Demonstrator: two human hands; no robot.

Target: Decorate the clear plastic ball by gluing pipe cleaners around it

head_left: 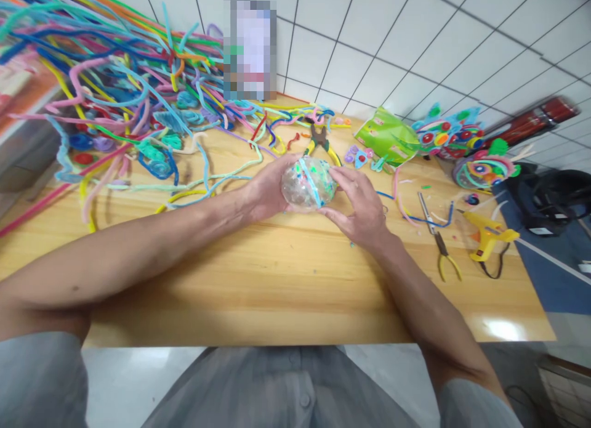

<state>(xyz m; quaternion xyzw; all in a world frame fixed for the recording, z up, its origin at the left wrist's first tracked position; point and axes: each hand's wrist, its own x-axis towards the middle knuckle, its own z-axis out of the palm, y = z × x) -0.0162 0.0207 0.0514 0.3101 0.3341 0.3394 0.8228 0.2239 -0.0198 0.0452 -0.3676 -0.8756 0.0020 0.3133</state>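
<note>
Between my two hands, above the middle of the wooden table (258, 274), is a clear, rounded plastic ball (302, 191). A light blue strip crosses it, and small green and blue bits show on or inside it. My left hand (268, 188) cups its left side, the fingers partly hidden behind it. On the other side my right hand (357, 203) grips it with thumb below and fingers along the upper edge. Just behind the ball lie pliers (321, 141) with yellow and green handles, their jaws pointing away.
Many coloured pipe cleaners (124, 101) heap at the left and back. A green bag (388, 138) and decorated craft pieces (482, 169) stand at the back right. A yellow glue gun (489, 234), yellow-handled pliers (446, 258) and a slim metal tool (425, 212) lie at right.
</note>
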